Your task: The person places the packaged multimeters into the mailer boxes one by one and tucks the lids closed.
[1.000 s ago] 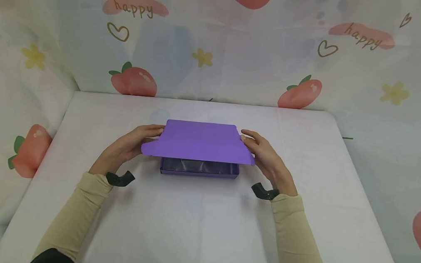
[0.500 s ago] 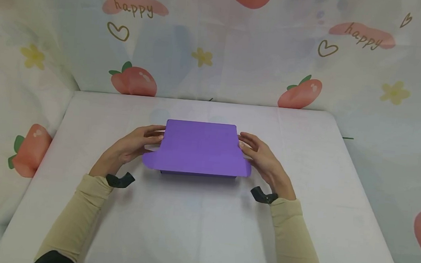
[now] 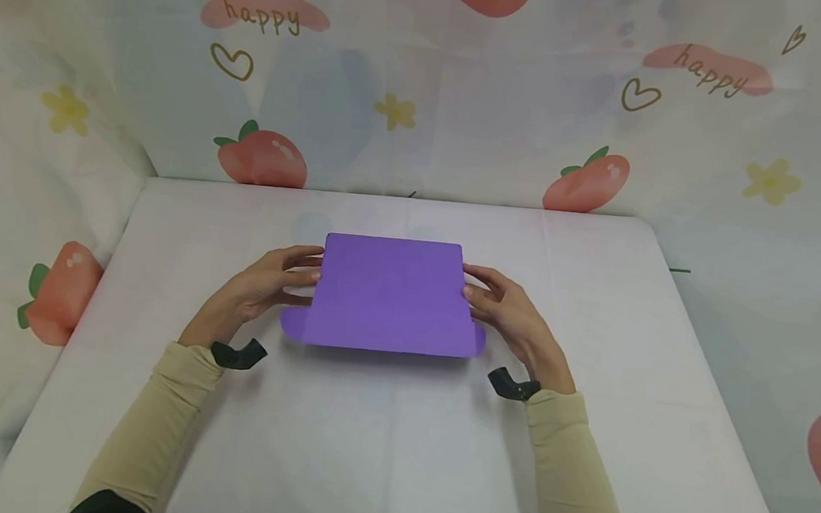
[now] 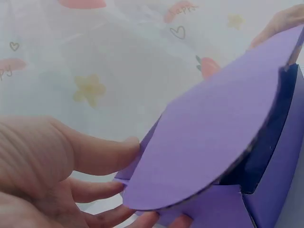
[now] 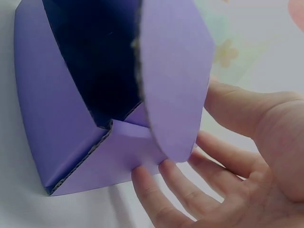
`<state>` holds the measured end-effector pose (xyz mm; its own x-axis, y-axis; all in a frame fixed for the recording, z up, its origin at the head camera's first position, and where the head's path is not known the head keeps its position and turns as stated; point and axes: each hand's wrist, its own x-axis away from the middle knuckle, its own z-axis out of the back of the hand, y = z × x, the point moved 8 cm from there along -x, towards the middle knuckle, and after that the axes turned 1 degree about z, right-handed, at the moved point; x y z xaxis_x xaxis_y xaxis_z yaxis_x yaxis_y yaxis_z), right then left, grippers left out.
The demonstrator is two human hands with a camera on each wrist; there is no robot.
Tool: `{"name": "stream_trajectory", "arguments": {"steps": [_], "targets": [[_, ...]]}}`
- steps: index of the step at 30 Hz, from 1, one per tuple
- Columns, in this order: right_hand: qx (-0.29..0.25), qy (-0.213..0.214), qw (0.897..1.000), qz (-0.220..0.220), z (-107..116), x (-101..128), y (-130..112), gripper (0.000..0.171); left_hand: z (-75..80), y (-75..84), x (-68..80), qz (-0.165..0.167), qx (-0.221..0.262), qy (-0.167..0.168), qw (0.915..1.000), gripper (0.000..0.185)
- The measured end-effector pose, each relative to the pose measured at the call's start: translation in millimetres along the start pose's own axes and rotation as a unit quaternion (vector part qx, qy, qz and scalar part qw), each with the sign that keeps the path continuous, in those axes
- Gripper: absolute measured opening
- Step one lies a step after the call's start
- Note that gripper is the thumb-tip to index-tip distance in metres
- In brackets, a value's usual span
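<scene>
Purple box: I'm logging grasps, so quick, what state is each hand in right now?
Left hand: open, relaxed, at the left side of the purple box.
Right hand: open, relaxed, at its right side.

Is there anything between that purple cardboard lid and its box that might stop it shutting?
No loose object shows there, though the interior is dark. Rounded side flaps on the lid jut past the side walls of the cardboard box and may catch unless tucked in.
</scene>
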<state>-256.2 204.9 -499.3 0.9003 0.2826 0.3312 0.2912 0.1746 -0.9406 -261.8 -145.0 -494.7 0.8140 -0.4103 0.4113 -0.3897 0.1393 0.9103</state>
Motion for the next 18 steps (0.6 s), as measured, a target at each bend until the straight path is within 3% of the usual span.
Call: {"name": "stream_trajectory", "arguments": {"steps": [18], "targets": [[-0.007,0.011,1.0,0.025,-2.1,-0.9,5.8,0.064,-0.5,-9.7,-2.4,-0.003,0.013,0.04,0.9991,0.075]]}}
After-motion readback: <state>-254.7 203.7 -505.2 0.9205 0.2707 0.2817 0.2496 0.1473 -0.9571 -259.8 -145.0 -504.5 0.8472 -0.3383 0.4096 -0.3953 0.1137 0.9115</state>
